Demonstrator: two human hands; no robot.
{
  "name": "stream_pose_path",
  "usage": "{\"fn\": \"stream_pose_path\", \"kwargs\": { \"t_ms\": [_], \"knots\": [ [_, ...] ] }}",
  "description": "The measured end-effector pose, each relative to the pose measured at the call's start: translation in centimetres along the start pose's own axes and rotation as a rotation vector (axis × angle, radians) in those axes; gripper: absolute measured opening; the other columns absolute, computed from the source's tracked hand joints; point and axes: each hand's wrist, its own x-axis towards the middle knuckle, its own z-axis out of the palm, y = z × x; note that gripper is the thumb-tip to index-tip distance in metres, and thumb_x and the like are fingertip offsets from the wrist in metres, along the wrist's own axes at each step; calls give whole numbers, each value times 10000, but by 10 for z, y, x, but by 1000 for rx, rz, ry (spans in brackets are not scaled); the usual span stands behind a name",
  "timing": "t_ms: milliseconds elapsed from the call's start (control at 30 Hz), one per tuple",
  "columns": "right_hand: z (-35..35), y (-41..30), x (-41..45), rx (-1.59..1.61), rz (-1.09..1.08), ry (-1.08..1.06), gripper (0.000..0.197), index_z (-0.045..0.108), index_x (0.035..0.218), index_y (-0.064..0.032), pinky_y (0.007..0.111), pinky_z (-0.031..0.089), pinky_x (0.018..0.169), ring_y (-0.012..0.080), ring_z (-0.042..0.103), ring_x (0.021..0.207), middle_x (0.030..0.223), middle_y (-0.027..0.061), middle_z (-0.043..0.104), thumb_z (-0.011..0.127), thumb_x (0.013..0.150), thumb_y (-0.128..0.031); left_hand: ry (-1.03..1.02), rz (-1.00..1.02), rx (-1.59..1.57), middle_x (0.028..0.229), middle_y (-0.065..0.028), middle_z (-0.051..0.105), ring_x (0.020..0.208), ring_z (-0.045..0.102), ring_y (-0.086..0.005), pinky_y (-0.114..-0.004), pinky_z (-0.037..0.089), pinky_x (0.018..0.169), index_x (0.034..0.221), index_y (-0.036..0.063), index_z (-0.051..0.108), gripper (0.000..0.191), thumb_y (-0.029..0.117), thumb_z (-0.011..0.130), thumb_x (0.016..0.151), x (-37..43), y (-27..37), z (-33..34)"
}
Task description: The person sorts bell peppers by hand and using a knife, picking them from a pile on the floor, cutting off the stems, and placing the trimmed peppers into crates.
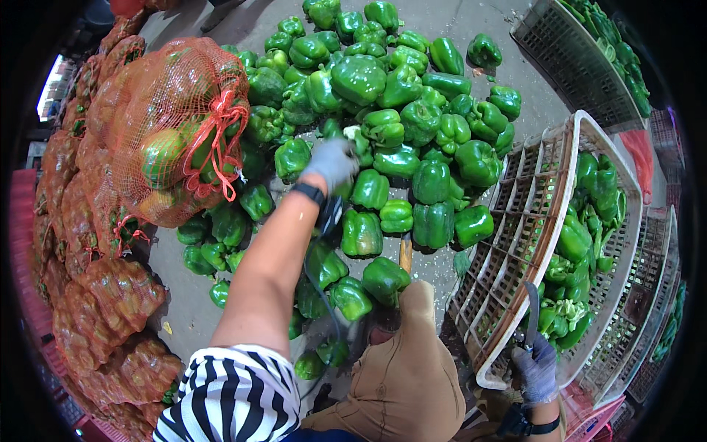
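My left hand (334, 161), in a grey glove and blurred, reaches into a heap of green bell peppers (359, 80) on the floor. Its fingertips are beside a pepper with a pale stem end (360, 145); whether they grip it is not clear. In my gloved right hand (534, 364) is a knife (532, 315) with a curved blade, pointing up. That hand is at the near rim of a tilted plastic crate (577, 119), which holds peppers and green trimmings (574, 276).
Orange mesh sacks (171, 121) full of peppers are stacked along the left. More crates (574, 61) stand at the right, some with green produce. A wooden handle (406, 253) lies among the peppers before my knee. A thin cable (323, 293) hangs beside my left forearm.
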Motion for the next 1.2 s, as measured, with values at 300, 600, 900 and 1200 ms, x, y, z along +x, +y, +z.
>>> {"fn": "stream_pose_path", "kwargs": {
  "t_ms": [300, 600, 900, 1200],
  "knots": [
    [-2, -20, -4, 68, 49, 34, 330, 699, 1200, 1, 270, 473, 576, 79, 555, 656, 831, -15, 610, 783, 919, -151, 626, 142, -82, 1430, -274, 608, 1258, 621, -399, -437, 489, 1119, 1432, -14, 577, 829, 367, 925, 783, -32, -1, -19],
    [1, -40, -7, -10, 62, -25, 326, 697, 1215, 6, 268, 477, 588, 73, 555, 665, 840, -16, 609, 784, 930, -125, 248, -289, -325, 1268, -206, 741, 1160, 715, -328, -419, 572, 987, 1428, 33, 598, 752, 149, 917, 758, 83, -61, -17],
    [-1, -24, -16, -31, -28, 5, 297, 688, 1219, -3, 262, 475, 589, 72, 559, 654, 823, -21, 603, 759, 952, -114, 53, -236, -1188, 1055, -66, 719, 1010, 712, -180, -312, 586, 839, 1159, 68, 667, 321, -12, 809, 883, -55, 20, -19],
    [26, -102, -71, 102, -284, 85, 284, 689, 1129, -5, 265, 476, 574, 77, 592, 639, 785, -5, 628, 779, 926, -182, -351, 100, -1789, 1319, -101, 714, 1238, 688, -287, -447, 571, 1033, 1318, 118, 642, 483, -4, 776, 870, -215, 152, -84]
  ]
}}
